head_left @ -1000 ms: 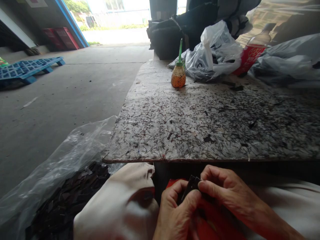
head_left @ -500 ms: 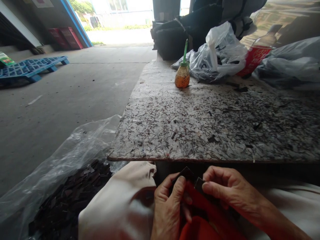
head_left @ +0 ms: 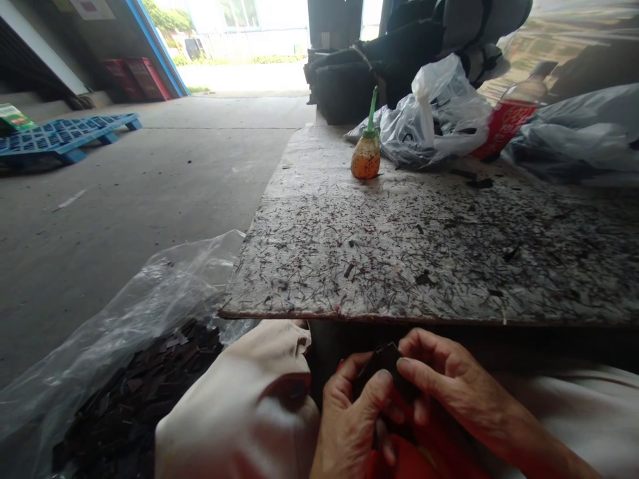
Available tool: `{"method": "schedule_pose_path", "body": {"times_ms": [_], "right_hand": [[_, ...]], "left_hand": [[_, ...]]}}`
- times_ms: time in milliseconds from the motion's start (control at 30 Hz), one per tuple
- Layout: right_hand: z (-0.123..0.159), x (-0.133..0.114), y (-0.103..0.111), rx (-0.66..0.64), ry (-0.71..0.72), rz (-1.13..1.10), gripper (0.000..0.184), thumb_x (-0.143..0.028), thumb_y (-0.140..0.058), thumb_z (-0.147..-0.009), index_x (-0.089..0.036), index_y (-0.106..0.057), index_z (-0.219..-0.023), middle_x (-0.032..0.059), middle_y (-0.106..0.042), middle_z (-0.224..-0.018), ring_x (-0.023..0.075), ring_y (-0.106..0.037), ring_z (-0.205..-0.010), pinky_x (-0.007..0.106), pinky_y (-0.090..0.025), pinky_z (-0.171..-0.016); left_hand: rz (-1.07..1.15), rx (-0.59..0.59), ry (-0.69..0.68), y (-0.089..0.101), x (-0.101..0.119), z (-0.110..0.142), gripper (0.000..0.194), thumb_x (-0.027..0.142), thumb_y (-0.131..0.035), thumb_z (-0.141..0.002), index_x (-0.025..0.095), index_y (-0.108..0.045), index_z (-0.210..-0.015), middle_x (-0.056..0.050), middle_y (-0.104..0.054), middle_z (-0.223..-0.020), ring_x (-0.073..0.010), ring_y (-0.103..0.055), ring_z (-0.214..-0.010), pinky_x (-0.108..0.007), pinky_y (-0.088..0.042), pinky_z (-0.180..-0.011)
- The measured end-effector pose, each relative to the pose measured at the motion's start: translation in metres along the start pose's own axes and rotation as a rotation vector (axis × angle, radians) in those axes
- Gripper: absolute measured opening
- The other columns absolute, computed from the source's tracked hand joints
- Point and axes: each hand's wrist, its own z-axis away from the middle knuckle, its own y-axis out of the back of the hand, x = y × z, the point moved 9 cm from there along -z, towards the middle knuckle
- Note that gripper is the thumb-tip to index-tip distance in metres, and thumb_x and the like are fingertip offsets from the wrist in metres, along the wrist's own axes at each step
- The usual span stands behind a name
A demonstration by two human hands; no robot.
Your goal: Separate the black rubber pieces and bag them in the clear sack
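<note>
My left hand is closed on a thin, dark, flat piece, with the thumb pressed across it, just below the table's front edge. From the other side my right hand pinches between thumb and forefinger at the far corner of the dark material. Both hands are nearly touching there, and I cannot tell whether one piece or two lie between them. Red cloth lies under the hands, over my lap.
Dark fibre scraps litter the table. On it stand an orange oil bottle with a green spout, a plastic bag and a red-labelled bottle. Lower left, a clear sack holds many dark pieces. A blue pallet lies beyond.
My left hand has moved right, bringing its dark piece against the small dark piece my right hand pinched. The gap between the hands has closed. The view has shifted slightly.
</note>
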Motion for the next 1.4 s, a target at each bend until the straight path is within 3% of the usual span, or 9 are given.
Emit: {"method": "schedule_pose_path", "body": {"times_ms": [167,467,700,1167,1400], "right_hand": [[-0.002,0.002,-0.007,-0.015,0.014,0.032,0.024,-0.040,-0.058,-0.081,-0.018,-0.047,-0.079,-0.0047,-0.060,-0.056,0.0068,-0.051,-0.043,0.016,-0.037,-0.043],[-0.008,0.006,0.009,0.096,-0.010,0.134,0.034,-0.047,-0.064,-0.074,-0.016,-0.052,-0.068,-0.0057,-0.050,-0.051,0.0061,-0.044,-0.040,0.017,-0.035,-0.040],[-0.005,0.003,0.007,0.105,-0.011,0.148,0.025,-0.039,-0.063,-0.077,-0.016,-0.053,-0.072,-0.0053,-0.053,-0.058,0.0063,-0.048,-0.046,0.016,-0.038,-0.043],[-0.003,-0.003,0.007,0.110,0.013,0.275,0.023,-0.038,-0.054,-0.082,-0.016,-0.056,-0.074,-0.0042,-0.055,-0.056,0.0074,-0.050,-0.047,0.018,-0.038,-0.045],[-0.007,0.002,0.013,0.118,0.004,0.156,0.036,-0.051,-0.058,-0.076,-0.016,-0.056,-0.069,-0.0040,-0.055,-0.045,0.0089,-0.051,-0.040,0.019,-0.037,-0.041]], "left_hand": [[0.042,-0.001,0.016,0.001,-0.003,-0.001,0.030,0.036,-0.064,-0.074,0.013,-0.054,-0.091,0.002,-0.055,-0.050,-0.0035,-0.041,-0.034,-0.010,-0.031,-0.030],[-0.105,0.044,0.002,0.005,0.000,0.001,0.030,0.039,-0.065,-0.071,0.015,-0.052,-0.082,0.003,-0.053,-0.048,-0.0035,-0.036,-0.033,-0.011,-0.028,-0.028],[-0.171,0.114,-0.017,0.009,0.002,0.000,0.029,0.036,-0.067,-0.068,0.015,-0.051,-0.079,0.002,-0.054,-0.050,-0.0072,-0.044,-0.039,-0.012,-0.030,-0.029],[-0.107,0.076,0.027,0.006,-0.001,-0.002,0.025,0.034,-0.064,-0.071,0.014,-0.052,-0.080,0.005,-0.050,-0.046,-0.0037,-0.036,-0.033,-0.012,-0.029,-0.029],[-0.093,0.082,0.020,0.007,-0.001,-0.002,0.027,0.034,-0.067,-0.068,0.015,-0.052,-0.080,0.005,-0.050,-0.045,-0.0038,-0.035,-0.032,-0.012,-0.029,-0.028]]}}
